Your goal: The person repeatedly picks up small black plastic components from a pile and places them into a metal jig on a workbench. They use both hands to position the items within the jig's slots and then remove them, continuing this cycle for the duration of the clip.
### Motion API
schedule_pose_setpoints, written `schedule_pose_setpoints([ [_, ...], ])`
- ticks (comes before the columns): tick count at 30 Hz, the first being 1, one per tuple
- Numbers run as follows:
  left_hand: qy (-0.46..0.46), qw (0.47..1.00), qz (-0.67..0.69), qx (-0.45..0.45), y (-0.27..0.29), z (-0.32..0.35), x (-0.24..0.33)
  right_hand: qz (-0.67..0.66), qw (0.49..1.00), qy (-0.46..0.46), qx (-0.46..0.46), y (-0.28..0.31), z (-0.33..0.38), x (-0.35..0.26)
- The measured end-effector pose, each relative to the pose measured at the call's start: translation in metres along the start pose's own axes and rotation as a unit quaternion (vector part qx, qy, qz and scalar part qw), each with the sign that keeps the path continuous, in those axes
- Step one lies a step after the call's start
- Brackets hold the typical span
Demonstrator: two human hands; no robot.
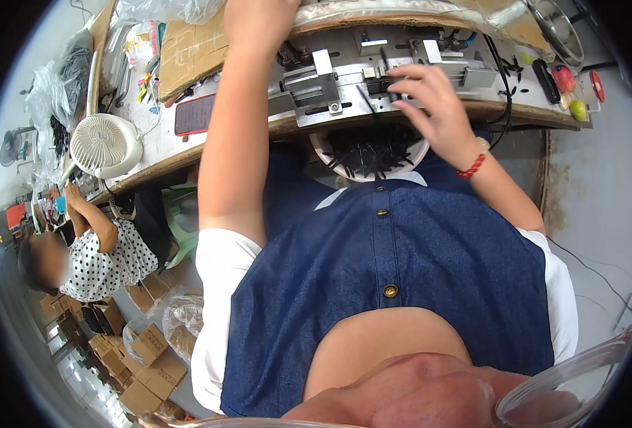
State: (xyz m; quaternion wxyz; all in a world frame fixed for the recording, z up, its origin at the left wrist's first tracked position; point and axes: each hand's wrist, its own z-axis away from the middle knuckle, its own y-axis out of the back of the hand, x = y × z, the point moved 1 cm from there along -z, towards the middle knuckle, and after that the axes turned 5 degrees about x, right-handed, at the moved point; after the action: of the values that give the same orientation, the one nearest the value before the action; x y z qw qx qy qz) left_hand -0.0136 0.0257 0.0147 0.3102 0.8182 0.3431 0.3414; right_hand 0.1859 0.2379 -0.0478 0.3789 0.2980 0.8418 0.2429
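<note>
My right hand [433, 100] is over the middle of a metal fixture [316, 115] on the bench, its fingers bent and apart. Their tips are close to a slim black part [384, 60] that stands at the fixture's centre; I cannot make out whether they touch it. Another thin black stick [366, 98] leans at the front of the fixture. My left hand [262, 21] reaches past the fixture to the far side, beside a sheet of cardboard [191, 53]. The upper edge of the view cuts off its fingers. Below the fixture, a white tub [330, 162] holds many slim black pieces.
A red-edged phone [194, 115] and a white fan [106, 145] are on the left of the bench. Black cables [505, 85] hang over its front edge at right, near fruit [564, 78] and a metal bowl [558, 32]. A co-worker [109, 253] sits at left.
</note>
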Motion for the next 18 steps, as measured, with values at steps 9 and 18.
schedule_pose_setpoints([
  [9, 0.037, 0.992, 0.122, 0.014, -0.013, -0.001, -0.016, 0.141, 0.989, 0.044, -0.025, -0.031, 0.01, 0.01],
  [18, 0.006, 0.933, 0.352, 0.071, 0.011, 0.096, 0.027, 0.112, 0.985, 0.091, 0.091, 0.003, -0.049, 0.025],
])
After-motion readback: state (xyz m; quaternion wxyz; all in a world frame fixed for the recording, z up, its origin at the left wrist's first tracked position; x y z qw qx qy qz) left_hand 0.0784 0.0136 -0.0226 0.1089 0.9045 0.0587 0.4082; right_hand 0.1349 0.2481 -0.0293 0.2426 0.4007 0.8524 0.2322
